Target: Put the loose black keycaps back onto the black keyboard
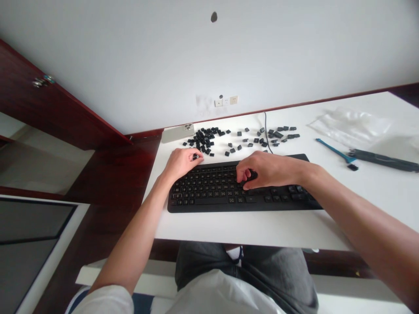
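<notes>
Right grip [262,170] curled over keyboard [209,187]

Head view: its fingers bend in just right of the keyboard's middle; whether they hold anything is hidden. Left grip [181,163] has thumb and forefinger drawn close at the upper left edge, a dark bit [195,156] between them, pinched or merely lying behind, I cannot tell. The keyboard lies on the bench [203,226], its lettering too small to read. Beyond sit loose keycaps [203,139] and a phone [176,133]; a brush [335,150] lies to the right.

Home or office, unclear which: reddish door [59,109]; white wall [147,56] with sockets [233,100]; white desk [203,227].
</notes>
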Demonstrator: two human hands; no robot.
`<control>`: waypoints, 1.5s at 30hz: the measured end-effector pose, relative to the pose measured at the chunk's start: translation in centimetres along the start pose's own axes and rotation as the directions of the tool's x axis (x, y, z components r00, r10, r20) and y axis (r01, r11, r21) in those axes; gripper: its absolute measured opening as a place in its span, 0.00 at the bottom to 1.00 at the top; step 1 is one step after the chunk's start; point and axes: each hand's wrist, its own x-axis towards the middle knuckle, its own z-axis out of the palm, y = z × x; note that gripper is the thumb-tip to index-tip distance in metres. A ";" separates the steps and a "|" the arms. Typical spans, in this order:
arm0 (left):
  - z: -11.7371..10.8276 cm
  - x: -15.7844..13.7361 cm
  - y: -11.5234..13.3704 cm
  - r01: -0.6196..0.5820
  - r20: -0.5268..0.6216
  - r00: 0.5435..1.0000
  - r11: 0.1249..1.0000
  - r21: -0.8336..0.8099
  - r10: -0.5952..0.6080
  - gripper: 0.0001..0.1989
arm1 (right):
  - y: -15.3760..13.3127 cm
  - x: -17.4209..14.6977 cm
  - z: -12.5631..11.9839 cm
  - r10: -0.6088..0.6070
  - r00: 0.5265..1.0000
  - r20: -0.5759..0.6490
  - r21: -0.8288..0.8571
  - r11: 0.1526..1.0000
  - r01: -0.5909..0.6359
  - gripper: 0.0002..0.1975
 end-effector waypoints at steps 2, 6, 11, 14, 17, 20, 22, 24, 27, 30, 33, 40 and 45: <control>0.0 0.0 0.1 -0.001 0.000 1.000 1.000 -0.005 0.001 0.09 | 0.1 0.0 -0.1 0.001 1.000 0.008 0.009 1.000 -0.001 0.07; 0.1 0.0 0.1 -0.011 0.002 1.000 1.000 -0.007 0.011 0.08 | 0.2 0.1 0.0 0.004 1.000 0.020 0.012 1.000 -0.004 0.07; 0.1 0.0 0.1 -0.012 -0.002 1.000 1.000 -0.014 0.012 0.08 | 0.0 -0.1 -0.1 0.048 0.999 0.019 -0.029 0.998 -0.048 0.07; 0.0 0.0 0.1 -0.019 -0.011 1.000 1.000 -0.024 0.019 0.08 | -0.3 -0.1 -0.1 0.063 0.998 0.020 -0.058 0.996 -0.062 0.07; 0.0 0.0 0.1 -0.020 -0.028 0.999 0.999 -0.037 0.019 0.08 | -0.6 -0.2 -0.2 0.074 0.997 0.021 -0.084 0.994 -0.072 0.08; 0.0 0.0 0.1 -0.018 -0.036 0.999 0.999 -0.044 0.017 0.08 | -0.6 -0.2 -0.2 0.094 0.995 0.022 -0.095 0.991 -0.092 0.07; 0.0 0.0 0.2 -0.019 -0.037 0.999 0.999 -0.041 0.018 0.08 | -0.5 -0.2 -0.2 0.096 0.995 0.027 -0.087 0.992 -0.094 0.07; 0.0 0.0 0.2 -0.021 -0.035 0.999 0.999 -0.036 0.020 0.07 | -0.3 -0.1 -0.3 0.089 0.996 0.032 -0.063 0.994 -0.087 0.07; 0.0 0.0 0.2 -0.024 -0.025 0.999 0.999 -0.027 0.023 0.07 | 0.1 0.0 -0.3 0.083 0.996 0.037 -0.023 0.996 -0.082 0.08; 0.0 0.0 0.2 -0.021 -0.024 0.999 1.000 -0.016 0.021 0.07 | 0.3 0.0 -0.2 0.086 0.996 0.035 0.002 0.996 -0.086 0.09; -0.1 0.0 0.1 -0.007 -0.035 0.999 1.000 -0.012 0.007 0.07 | 0.4 0.1 -0.2 0.091 0.995 0.035 0.008 0.996 -0.091 0.09; -0.2 0.0 0.2 -0.001 -0.046 0.999 0.999 -0.034 -0.001 0.09 | 0.1 0.0 -0.3 0.099 0.994 0.042 -0.021 0.995 -0.098 0.08; -0.9 0.1 -0.4 0.022 -0.080 0.996 0.997 -0.070 -0.028 0.10 | 0.2 -0.1 -0.3 0.078 0.996 0.042 -0.038 0.996 -0.077 0.08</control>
